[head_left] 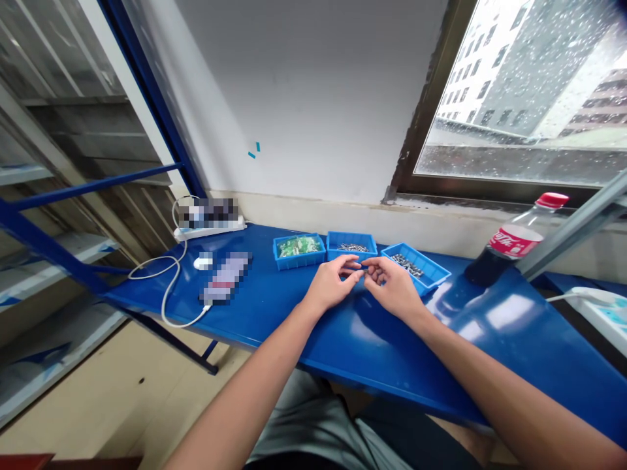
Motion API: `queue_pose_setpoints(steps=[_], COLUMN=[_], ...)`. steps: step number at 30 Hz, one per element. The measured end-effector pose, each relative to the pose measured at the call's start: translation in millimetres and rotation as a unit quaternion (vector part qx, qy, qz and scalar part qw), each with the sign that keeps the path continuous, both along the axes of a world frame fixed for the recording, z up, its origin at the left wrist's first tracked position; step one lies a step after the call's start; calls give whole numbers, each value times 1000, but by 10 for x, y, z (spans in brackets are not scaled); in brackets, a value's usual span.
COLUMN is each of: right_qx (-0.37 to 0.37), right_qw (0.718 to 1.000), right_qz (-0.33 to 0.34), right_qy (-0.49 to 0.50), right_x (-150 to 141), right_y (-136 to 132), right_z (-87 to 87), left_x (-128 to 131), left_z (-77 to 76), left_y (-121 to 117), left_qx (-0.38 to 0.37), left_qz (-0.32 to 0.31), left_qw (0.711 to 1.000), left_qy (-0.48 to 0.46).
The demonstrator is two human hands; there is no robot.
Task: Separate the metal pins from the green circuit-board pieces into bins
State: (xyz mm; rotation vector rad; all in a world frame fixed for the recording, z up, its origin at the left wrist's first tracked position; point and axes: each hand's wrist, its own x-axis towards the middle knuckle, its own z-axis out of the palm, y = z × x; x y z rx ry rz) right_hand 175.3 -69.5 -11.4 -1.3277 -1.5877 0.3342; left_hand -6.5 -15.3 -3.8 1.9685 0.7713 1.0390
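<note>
A small metallic part (365, 270) sat between the fingertips of both hands, raised over the near side of the bins, and the key relation was that it lay right of the left hand (329, 285) and left of the right hand (393, 285), with neither clearly nearer. Both hands were curled inward, thumbs and forefingers seeming to pinch the part from opposite sides; the remaining fingers bent loosely. The part looked slightly longer from left to right, roughly along the line joining the two hands, but the fingers covered too much of it to tell which end pointed where. Just beyond the fingertips stood the middle blue plastic bin (350, 237), with loose silvery screws (353, 248) inside, its long side running left to right. The right blue bin (435, 281), holding darker metal fasteners (408, 265), stood just beside the right hand, its long axis slanting from far left to near right. All rested on the blue tabletop (274, 307).
</note>
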Motion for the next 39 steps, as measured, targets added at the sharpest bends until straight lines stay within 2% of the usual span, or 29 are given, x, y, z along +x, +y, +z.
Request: queue_pose_setpoints(steps=[5, 7, 11, 14, 18, 22, 27, 34, 39], right_qx=[11, 6, 4, 3, -24, -54, -71, -29, -26], right_qw=[1000, 1000, 999, 999, 998, 995, 989, 998, 998], right_qz=[12, 31, 44, 45, 35, 25, 52, 33, 28], right_qy=[-14, 4, 2, -3, 41, 82, 116, 44, 40], right_x=[7, 7, 26, 38, 21, 9, 17, 11, 13], right_y=[-17, -18, 1, 11, 2, 3, 29, 26, 3], right_z=[32, 18, -33, -41, -20, -33, -69, -29, -21], left_x=[-35, -49, -51, -43, -40, -43, -39, -38, -54], left_z=[25, 33, 31, 20, 13, 20, 37, 84, 89], left_y=[2, 6, 10, 7, 3, 10, 15, -33, -47], left_qx=[108, 120, 93, 79, 69, 75, 91, 91, 76], left_qz=[48, 44, 23, 34, 56, 43, 47, 45, 22], left_qw=[988, 985, 991, 993, 992, 993, 993, 992, 993], left_qy=[98, 113, 93, 87, 88, 81, 56, 72, 90])
